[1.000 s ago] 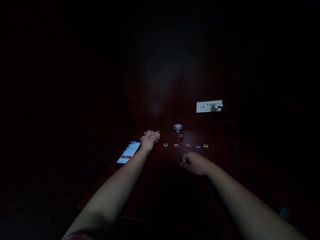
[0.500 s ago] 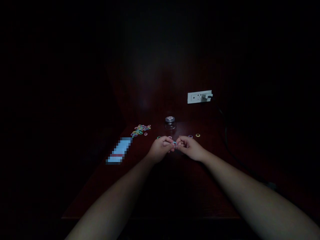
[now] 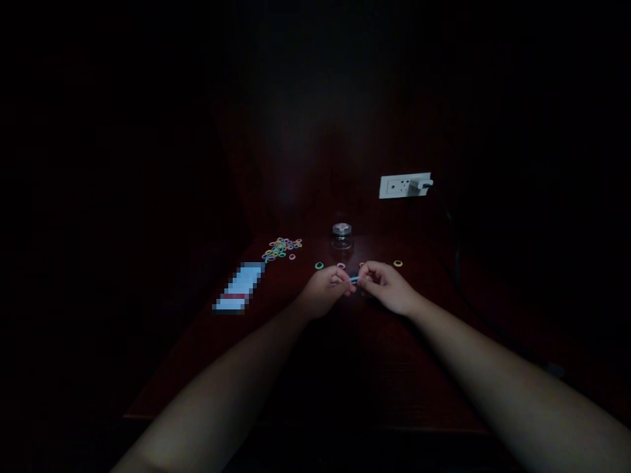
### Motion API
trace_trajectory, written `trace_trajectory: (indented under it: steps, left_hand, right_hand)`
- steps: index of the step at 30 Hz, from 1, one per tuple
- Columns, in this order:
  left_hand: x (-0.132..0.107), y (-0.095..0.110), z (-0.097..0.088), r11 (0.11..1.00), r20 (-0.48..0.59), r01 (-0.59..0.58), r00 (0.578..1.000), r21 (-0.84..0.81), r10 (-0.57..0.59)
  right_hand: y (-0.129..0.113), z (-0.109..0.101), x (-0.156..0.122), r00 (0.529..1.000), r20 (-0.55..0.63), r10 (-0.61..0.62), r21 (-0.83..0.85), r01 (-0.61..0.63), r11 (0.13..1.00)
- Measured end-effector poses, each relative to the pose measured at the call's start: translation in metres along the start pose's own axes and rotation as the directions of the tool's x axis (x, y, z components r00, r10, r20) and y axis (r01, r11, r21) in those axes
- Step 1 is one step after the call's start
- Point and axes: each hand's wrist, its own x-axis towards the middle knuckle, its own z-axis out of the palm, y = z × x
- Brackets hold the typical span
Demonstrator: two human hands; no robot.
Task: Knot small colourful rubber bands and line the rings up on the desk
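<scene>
Between the fingertips of my two hands a light blue hair tie (image 3: 355,280) is stretched out into a short band. My left hand (image 3: 324,290) pinches one end of it, and my right hand (image 3: 388,289) pinches the other. Just beyond the fingers lies a loose row of single hair ties: a green one (image 3: 317,267), a pink one (image 3: 341,264) and, off to the right, a yellow one (image 3: 398,265). Another tie is partly covered by my right hand. A heap of mixed-colour hair ties (image 3: 280,249) rests farther left on the table.
A small clear jar (image 3: 342,242) with a lid stands near the back of the dark red table (image 3: 197,374). To the left lies a bright, pixelated flat object (image 3: 240,288). On the back panel sits a white socket (image 3: 394,187) with a plug and a dark cable (image 3: 458,263).
The blue hair tie was a small rounded loop between my fingers; now it is pulled straighter, with my hands slightly farther apart. The whole view has shifted a little.
</scene>
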Motion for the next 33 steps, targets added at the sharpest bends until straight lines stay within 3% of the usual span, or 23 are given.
trace_trajectory:
  steps: [5,11,16,22,28,33]
  left_hand:
    - [0.0,0.003,-0.003,0.999,0.004,0.041,0.999,-0.025,-0.041]
    - [0.002,-0.001,-0.006,0.986,0.094,0.098,0.992,-0.138,-0.086]
    - [0.003,0.002,-0.004,0.984,0.054,0.082,0.996,-0.16,-0.074]
    - [0.002,0.006,-0.002,0.996,-0.037,0.012,0.999,-0.085,-0.015]
    - [0.002,0.009,0.0,0.991,-0.037,0.027,0.999,-0.133,-0.032]
    - [0.0,0.011,0.001,0.99,-0.052,-0.029,0.998,-0.137,0.022]
  right_hand:
    - [-0.003,0.0,0.0,0.999,0.018,0.027,0.019,-0.027,0.999]
    - [-0.003,-0.001,0.0,0.997,0.061,0.041,0.093,-0.047,0.995]
    - [-0.007,0.002,-0.002,0.995,0.097,0.012,0.151,-0.027,0.988]
    - [-0.013,0.005,-0.003,0.996,0.003,-0.087,0.118,0.086,0.989]
    - [-0.013,0.005,-0.003,0.993,-0.06,-0.105,0.06,0.109,0.992]
    - [-0.011,0.004,-0.003,0.99,-0.091,-0.107,-0.011,0.106,0.994]
